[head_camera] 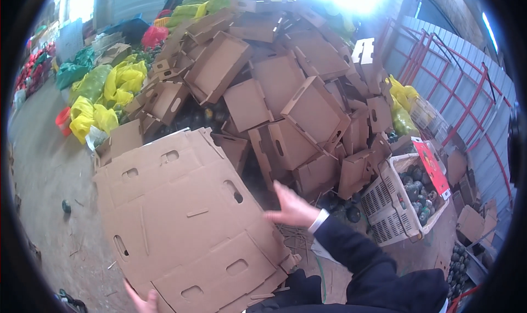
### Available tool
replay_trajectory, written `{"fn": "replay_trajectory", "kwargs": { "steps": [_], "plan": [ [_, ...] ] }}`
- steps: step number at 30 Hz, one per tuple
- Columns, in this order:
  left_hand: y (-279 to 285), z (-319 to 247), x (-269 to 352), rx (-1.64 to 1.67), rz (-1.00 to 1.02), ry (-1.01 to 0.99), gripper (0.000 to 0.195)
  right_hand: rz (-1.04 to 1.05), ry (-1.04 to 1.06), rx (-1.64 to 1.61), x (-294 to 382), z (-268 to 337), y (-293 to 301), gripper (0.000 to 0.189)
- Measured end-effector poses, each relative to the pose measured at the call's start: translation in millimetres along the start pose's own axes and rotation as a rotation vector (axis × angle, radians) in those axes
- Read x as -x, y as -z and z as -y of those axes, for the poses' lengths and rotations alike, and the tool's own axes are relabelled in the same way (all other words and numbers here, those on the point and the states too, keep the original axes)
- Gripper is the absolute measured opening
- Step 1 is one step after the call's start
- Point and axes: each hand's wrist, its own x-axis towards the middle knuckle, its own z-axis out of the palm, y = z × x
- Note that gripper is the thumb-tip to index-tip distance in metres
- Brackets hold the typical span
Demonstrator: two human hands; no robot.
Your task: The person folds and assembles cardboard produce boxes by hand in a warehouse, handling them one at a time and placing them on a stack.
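A stack of flat, die-cut brown cardboard box blanks (164, 189) lies before me, with hand holes and loose slivers of scrap on top. My right hand (294, 208) is at the right side of the stack, thumb and fingers spread apart. One fingertip meets or nearly meets the edge of the cardboard; I cannot tell which. At the near left corner of the stack is my left hand (142, 300), partly cut off by the picture's lower rim. Its thumb and fingers are apart, close against the corner. Neither hand is closed around anything.
A tall heap of folded open cardboard trays (280, 74) rises ahead. To the right stands a white plastic crate (387, 206) of dark green squash, a red printed cardboard piece (431, 169) on its rim. Yellow mesh bags (123, 80) sit left. One squash (66, 206) lies on the floor.
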Motion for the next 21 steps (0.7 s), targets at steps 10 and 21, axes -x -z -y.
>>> {"fn": "replay_trajectory", "kwargs": {
  "steps": [10,21],
  "plan": [
    [-41,-95,12,-0.582,0.279,-0.373,0.105,-0.229,0.293,0.239,31,98,-72,0.065],
    [31,-127,-69,-0.759,0.642,-0.855,0.043,0.190,0.894,0.557,-38,70,27,0.014]
  ]
}}
